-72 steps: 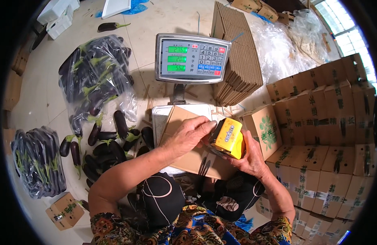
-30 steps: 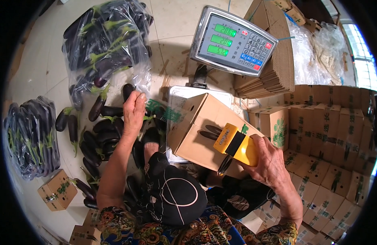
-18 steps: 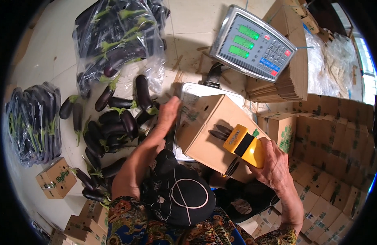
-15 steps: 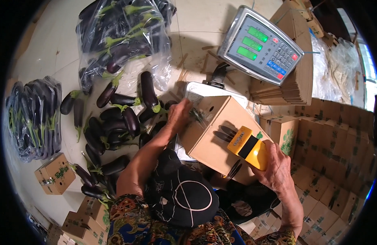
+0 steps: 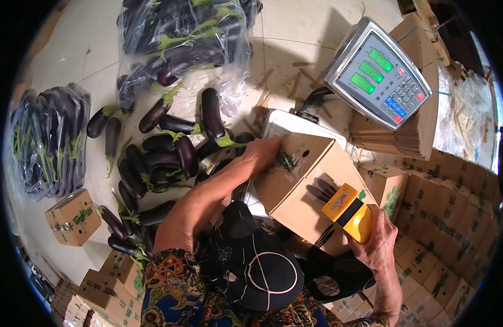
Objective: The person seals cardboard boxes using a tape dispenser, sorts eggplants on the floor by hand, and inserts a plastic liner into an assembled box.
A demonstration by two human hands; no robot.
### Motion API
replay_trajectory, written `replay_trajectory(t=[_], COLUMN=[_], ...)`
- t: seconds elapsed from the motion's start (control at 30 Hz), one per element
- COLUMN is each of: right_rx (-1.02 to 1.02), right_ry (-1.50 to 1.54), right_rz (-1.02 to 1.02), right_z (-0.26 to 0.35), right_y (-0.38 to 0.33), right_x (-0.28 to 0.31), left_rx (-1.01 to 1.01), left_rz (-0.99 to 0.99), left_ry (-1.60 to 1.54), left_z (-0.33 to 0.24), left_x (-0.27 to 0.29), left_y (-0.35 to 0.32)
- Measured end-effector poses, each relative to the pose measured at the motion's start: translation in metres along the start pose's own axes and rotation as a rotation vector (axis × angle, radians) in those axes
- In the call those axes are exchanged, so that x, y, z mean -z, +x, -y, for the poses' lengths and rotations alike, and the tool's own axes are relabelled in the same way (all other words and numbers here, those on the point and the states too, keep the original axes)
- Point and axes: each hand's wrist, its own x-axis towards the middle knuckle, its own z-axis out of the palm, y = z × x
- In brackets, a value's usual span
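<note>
A cardboard carton (image 5: 300, 201) rests at an angle on the white weighing platform (image 5: 276, 121) of a scale. My left hand (image 5: 262, 154) grips its far left side; the fingertips are partly hidden against the cardboard. In my right hand (image 5: 376, 237) is a boxy yellow hand-held tool (image 5: 361, 224) with a black band, its front end over the carton's top face. The tool's exact kind is unclear. Loose dark purple eggplants (image 5: 161, 158) lie on the floor left of my left forearm.
The scale's grey display (image 5: 379, 73) stands beyond the carton, before flattened cardboard (image 5: 393, 136). Bagged eggplants lie in clear plastic at the back (image 5: 180, 49) and far left (image 5: 50, 141). A small carton (image 5: 73, 218) sits left; stacked cartons (image 5: 447, 207) fill the right.
The whole view has shifted, so most things appear farther right. My left hand has moved slightly inward along the carton's side. My right hand still holds the yellow tool at the carton's top.
</note>
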Motion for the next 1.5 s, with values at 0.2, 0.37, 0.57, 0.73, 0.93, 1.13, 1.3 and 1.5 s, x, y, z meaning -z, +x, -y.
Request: replay_trajectory(t=[0.2, 0.37, 0.57, 0.73, 0.93, 1.13, 1.3, 1.5], right_rx=[0.043, 0.091, 0.102, 0.113, 0.133, 0.150, 0.137, 0.137], right_ry=[0.020, 0.099, 0.111, 0.123, 0.085, 0.119, 0.046, 0.096], right_rz=[-0.055, -0.134, -0.184, -0.194, -0.178, -0.082, -0.030, 0.040], right_z=[-0.019, -0.028, -0.038, -0.034, -0.025, -0.019, -0.016, -0.053], right_y=[-0.016, -0.016, -0.021, -0.017, -0.016, -0.010, -0.020, -0.058], right_x=[-0.008, -0.019, -0.023, -0.024, -0.012, -0.002, 0.007, 0.028], left_rx=[-0.116, -0.324, -0.273, -0.309, -0.445, -0.308, -0.334, -0.169], left_rz=[-0.537, -0.682, -0.318, -0.221, -0.386, -0.389, -0.467, -0.303], left_ry=[-0.558, -0.541, -0.711, -0.843, -0.215, 0.352, 0.475, 0.529], left_z=[-0.011, -0.002, -0.044, -0.092, -0.135, -0.155, -0.158, -0.159], left_x=[-0.006, -0.041, -0.012, 0.015, 0.039, 0.043, 0.039, 0.052], left_y=[0.030, 0.040, 0.030, 0.004, -0.025, -0.041, -0.040, -0.042])
